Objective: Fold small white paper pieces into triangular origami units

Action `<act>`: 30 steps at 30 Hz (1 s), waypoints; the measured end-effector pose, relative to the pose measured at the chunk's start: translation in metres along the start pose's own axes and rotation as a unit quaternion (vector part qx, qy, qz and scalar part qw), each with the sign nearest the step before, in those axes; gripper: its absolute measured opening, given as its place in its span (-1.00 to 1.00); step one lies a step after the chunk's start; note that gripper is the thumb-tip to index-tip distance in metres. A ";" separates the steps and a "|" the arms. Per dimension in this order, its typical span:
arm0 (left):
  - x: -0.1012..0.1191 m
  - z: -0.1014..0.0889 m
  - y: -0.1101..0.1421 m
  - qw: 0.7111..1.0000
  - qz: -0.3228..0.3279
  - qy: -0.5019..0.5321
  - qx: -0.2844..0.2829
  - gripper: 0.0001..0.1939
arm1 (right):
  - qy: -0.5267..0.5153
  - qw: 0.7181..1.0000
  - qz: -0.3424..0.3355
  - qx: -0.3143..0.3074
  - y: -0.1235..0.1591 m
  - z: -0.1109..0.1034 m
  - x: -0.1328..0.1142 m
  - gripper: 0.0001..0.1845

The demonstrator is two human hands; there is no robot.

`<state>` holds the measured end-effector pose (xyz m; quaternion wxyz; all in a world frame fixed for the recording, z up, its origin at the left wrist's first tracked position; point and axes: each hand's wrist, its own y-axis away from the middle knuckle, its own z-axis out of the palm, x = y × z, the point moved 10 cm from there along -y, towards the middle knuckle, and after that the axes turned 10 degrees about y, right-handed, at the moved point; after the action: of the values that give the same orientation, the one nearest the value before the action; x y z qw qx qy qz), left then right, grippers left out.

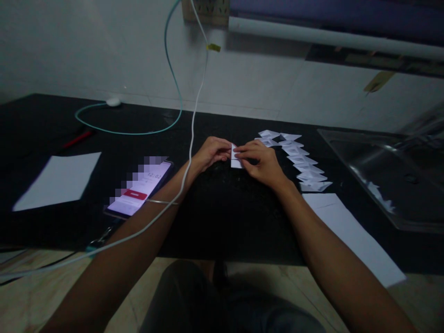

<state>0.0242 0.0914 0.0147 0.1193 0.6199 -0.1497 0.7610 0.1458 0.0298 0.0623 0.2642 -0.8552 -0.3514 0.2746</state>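
A small folded piece of white paper (236, 163) is held between my two hands above the black tabletop. My left hand (214, 152) pinches its left edge, fingers curled. On the other side, my right hand (258, 159) has thumb and fingertips pressed on the paper's front. A crease line crosses the paper. Just beyond my right hand, several folded white paper boats (305, 167) stand in a row, with a few more at its far end. Below them lies a stack of flat white paper (347, 231), partly covered by my right forearm.
A lit phone (138, 187) lies beside my left forearm, and a white sheet (58, 180) is farther left. A white cable (193, 125) hangs across my left arm. A teal cable (130, 133) loops behind. At the right is a metal sink (398, 185) with paper scraps (380, 198).
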 end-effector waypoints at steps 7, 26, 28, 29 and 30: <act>-0.015 -0.005 -0.008 0.998 -0.023 0.059 0.001 -0.78 | 0.005 0.999 -0.002 -0.039 0.001 0.005 0.000 -0.69; 0.000 -0.005 -0.010 0.994 0.059 -0.092 0.027 -0.74 | -0.061 0.997 0.033 -0.024 0.003 0.005 0.008 -0.81; 0.002 -0.004 -0.010 0.992 0.070 -0.098 0.029 -0.75 | -0.108 0.990 0.087 0.034 0.003 0.000 0.021 -0.88; 0.003 -0.003 -0.010 0.991 0.076 -0.103 0.032 -0.75 | -0.128 0.982 0.127 0.064 0.004 -0.002 0.032 -0.85; 0.004 -0.002 -0.010 0.990 0.082 -0.112 0.031 -0.74 | -0.153 0.970 0.173 0.074 0.007 0.001 0.042 -0.79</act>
<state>0.0255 0.1009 0.0189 0.0193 0.6905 -0.1885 0.6981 0.1734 0.0577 0.0449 0.2181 -0.8290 -0.2133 0.4687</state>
